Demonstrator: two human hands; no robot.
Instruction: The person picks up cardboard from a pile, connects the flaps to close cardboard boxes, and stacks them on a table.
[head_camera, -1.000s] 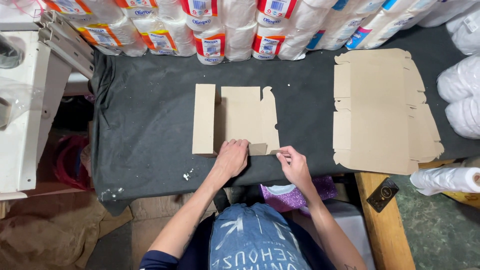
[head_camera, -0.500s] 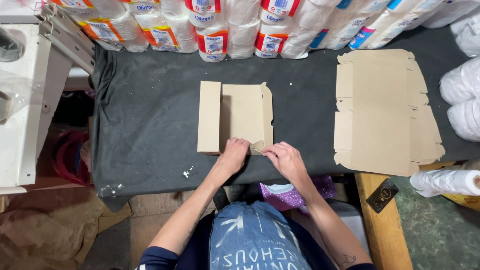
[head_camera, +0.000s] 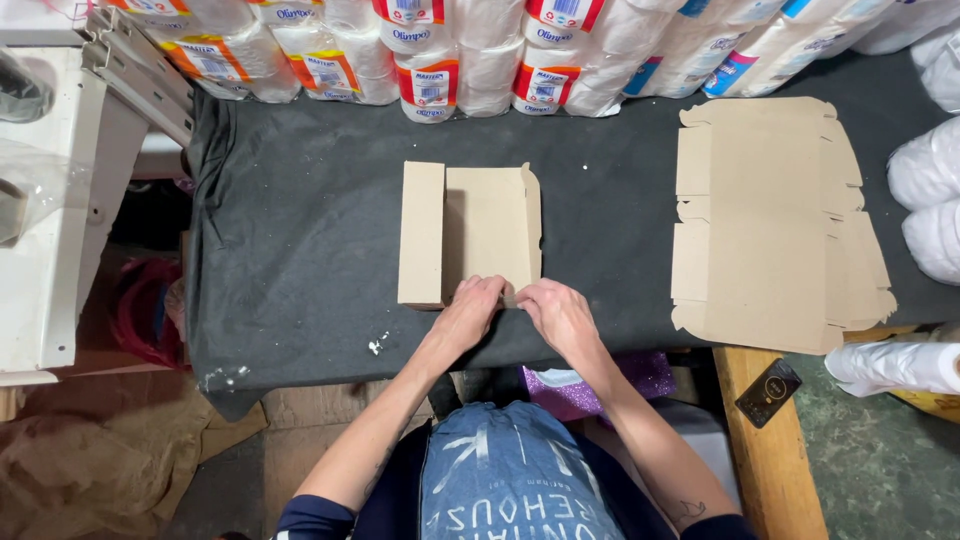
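Note:
A brown cardboard box blank (head_camera: 470, 232) lies partly folded on the dark cloth-covered table (head_camera: 300, 230), its left and right sides turned up. My left hand (head_camera: 470, 310) and my right hand (head_camera: 555, 312) sit side by side at its near edge, fingers pressing on the near flap of the cardboard. The flap itself is mostly hidden under my fingers.
A stack of flat cardboard blanks (head_camera: 770, 225) lies on the table's right. Wrapped paper rolls (head_camera: 440, 50) line the far edge, more white rolls (head_camera: 930, 200) at the right. A white machine (head_camera: 50, 190) stands left. A dark small card (head_camera: 768, 392) rests on a wooden board.
The right side of the blank has been folded up, making it narrower. My right hand has moved left to meet my left hand at the near edge.

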